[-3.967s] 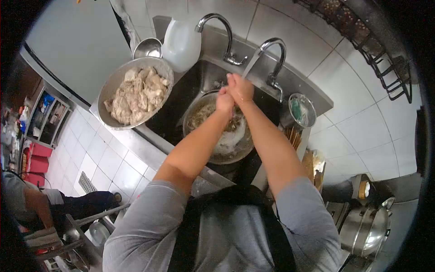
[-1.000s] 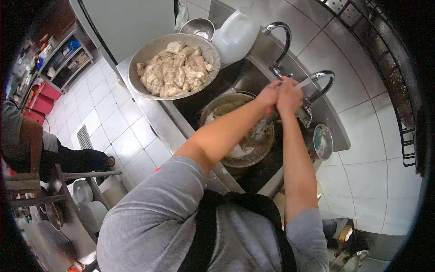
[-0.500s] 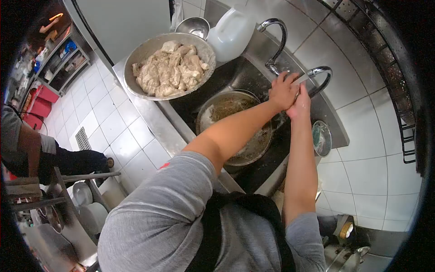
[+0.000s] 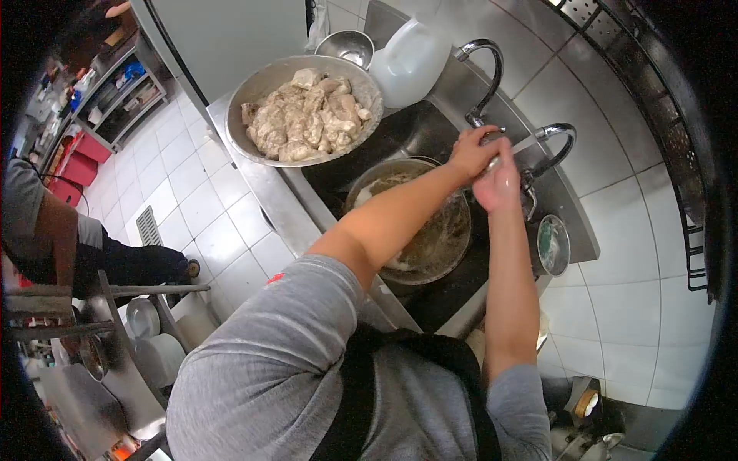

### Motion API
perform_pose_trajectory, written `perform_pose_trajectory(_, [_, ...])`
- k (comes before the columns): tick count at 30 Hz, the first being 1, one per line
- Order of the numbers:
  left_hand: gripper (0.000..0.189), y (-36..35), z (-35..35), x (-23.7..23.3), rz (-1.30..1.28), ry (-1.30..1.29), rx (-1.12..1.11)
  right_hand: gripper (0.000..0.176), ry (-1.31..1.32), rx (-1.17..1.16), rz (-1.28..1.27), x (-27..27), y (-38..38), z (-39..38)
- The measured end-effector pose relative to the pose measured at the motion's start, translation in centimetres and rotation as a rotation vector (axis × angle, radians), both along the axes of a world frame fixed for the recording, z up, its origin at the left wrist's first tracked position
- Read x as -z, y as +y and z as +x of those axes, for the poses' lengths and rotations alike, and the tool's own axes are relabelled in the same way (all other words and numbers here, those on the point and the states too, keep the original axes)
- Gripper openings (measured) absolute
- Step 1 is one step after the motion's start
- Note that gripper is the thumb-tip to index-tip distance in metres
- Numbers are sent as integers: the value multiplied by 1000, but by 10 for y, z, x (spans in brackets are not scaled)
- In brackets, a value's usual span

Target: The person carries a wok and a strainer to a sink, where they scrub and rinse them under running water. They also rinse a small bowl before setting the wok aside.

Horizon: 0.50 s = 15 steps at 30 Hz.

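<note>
Over the sink (image 4: 407,134), the left hand (image 4: 469,150) and the right hand (image 4: 497,183) are pressed together under the stream of water (image 4: 521,144) from the near tap (image 4: 560,129). The left grip is curled over the right hand's fingers, which hides the palms, so I cannot tell whether either grip pinches anything. Both forearms cross above the pan (image 4: 430,238) and cover part of its rim. The dark lens border cuts off the corners, and the wall rack (image 4: 684,154) is only half seen.

Open room is tight: the far tap (image 4: 496,55) stands just behind the hands, and the sink's walls close in on the pan. The steel table (image 4: 261,184) is a narrow ledge with tiled floor (image 4: 207,215) beyond it, where another person (image 4: 34,215) is at the left edge.

The pan sits in the sink below the hands and holds murky water with brownish residue. A large metal bowl (image 4: 232,115) on the table is heaped with pale meat pieces (image 4: 307,111). Behind it are a small steel bowl (image 4: 346,46) and a white jug (image 4: 411,61). A little round tin (image 4: 553,244) right of the sink holds something greenish, too small to make out
</note>
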<state>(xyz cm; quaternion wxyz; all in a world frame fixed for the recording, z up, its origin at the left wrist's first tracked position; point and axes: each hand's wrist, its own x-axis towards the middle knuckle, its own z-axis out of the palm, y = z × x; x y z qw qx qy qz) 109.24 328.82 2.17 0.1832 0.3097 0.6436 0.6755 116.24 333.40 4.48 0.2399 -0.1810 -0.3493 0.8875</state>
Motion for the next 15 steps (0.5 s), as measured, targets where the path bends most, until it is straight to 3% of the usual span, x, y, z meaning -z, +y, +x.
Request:
perform_pose_trajectory(2, [51,10,-11,20,155,-61,63,43,-83,149,185,1,-2,-3])
perform_pose_trajectory(3, [52,11,0,21,157,16,16,46,-207,234,143,1,12,-3])
perform_pose_trajectory(5, [51,-1,24,8,160,172,-39,47,-76,140,-19,9,29,4])
perform_pose_trajectory(6, [51,-5,26,1,125,133,-56,48,-7,89,-95,10,32,3])
perform_pose_trajectory(9, [52,-12,19,-10,38,47,-151,58,-77,-6,20,-5,2,9])
perform_pose_trajectory(12, [52,-15,13,-26,-208,-176,-277,58,-383,46,402,3,13,0])
perform_pose_trajectory(13, [45,-6,9,-15,-225,-80,-478,47,-318,62,444,-1,13,0])
perform_pose_trajectory(15, [41,-4,-3,-11,-291,-65,-259,37,-435,149,752,-4,27,-3])
